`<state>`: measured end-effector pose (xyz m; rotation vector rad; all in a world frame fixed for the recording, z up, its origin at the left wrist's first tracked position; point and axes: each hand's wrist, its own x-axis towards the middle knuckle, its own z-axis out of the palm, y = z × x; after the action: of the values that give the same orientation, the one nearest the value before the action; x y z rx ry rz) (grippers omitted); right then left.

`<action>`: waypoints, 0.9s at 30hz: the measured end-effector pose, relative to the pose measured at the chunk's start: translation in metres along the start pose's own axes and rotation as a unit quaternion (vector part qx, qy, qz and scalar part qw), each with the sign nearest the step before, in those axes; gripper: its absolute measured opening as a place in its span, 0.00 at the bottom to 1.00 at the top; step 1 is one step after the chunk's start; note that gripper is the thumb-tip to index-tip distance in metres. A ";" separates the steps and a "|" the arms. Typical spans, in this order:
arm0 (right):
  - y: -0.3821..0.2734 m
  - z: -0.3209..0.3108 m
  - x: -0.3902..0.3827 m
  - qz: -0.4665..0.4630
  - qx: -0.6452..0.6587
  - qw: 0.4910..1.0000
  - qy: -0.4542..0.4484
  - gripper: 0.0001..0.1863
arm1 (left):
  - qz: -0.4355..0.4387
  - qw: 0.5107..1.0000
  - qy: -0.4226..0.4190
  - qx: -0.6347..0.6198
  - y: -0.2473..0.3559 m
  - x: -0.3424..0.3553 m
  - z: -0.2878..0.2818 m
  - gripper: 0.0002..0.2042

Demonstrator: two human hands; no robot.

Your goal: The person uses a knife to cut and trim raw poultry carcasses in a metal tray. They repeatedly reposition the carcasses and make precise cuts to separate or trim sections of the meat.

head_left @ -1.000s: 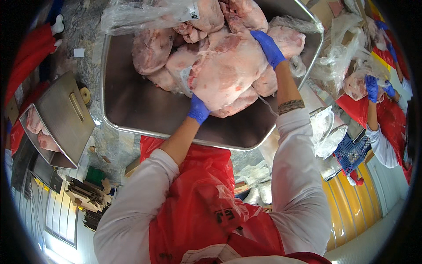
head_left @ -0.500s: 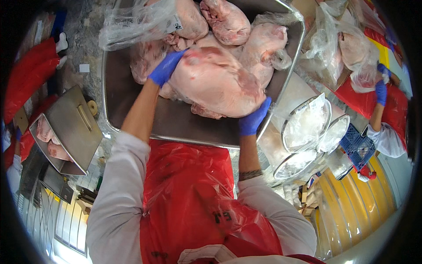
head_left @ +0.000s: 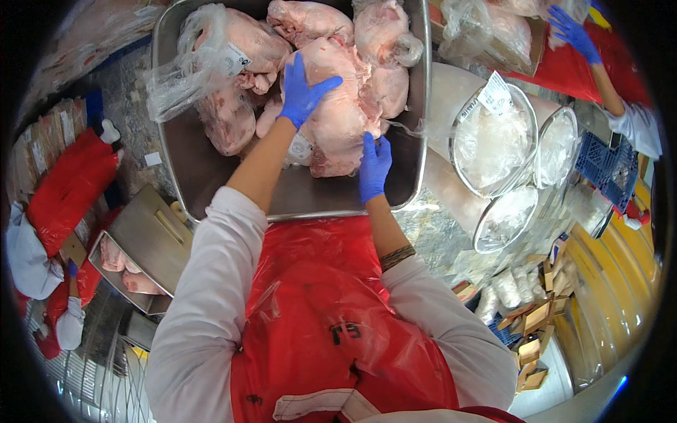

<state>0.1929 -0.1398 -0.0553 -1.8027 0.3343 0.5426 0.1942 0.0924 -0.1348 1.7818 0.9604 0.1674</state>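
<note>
Here, the left hand [head_left: 305, 92] lies spread flat on a raw meat cut [head_left: 337, 116] mid-tray [head_left: 204, 176]; the right hand [head_left: 374, 166] pinches its near edge.

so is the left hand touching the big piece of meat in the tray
Touching. The head view shows the left hand lying flat, fingers spread, on top of the meat in the tray, with no gap visible.
</note>
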 end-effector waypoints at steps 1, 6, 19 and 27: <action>0.007 -0.005 0.010 -0.016 -0.008 1.000 0.008 0.18 | -0.044 0.998 0.033 -0.023 -0.001 -0.013 0.009 0.61; -0.028 0.002 0.074 -0.002 0.051 0.993 -0.104 0.26 | -0.246 0.865 -0.043 -0.435 0.002 -0.035 0.000 0.48; -0.014 0.017 0.005 -0.141 -0.112 0.979 -0.097 0.38 | -0.253 0.782 -0.058 -0.566 -0.013 -0.034 -0.007 0.34; 0.001 0.015 -0.041 0.008 0.000 0.997 -0.073 0.25 | -0.127 0.914 -0.183 -0.340 -0.043 0.018 -0.014 0.31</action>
<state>0.1548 -0.1274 -0.0378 -1.7502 0.2491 0.6814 0.1762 0.1203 -0.1703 0.9892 0.7277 -0.0052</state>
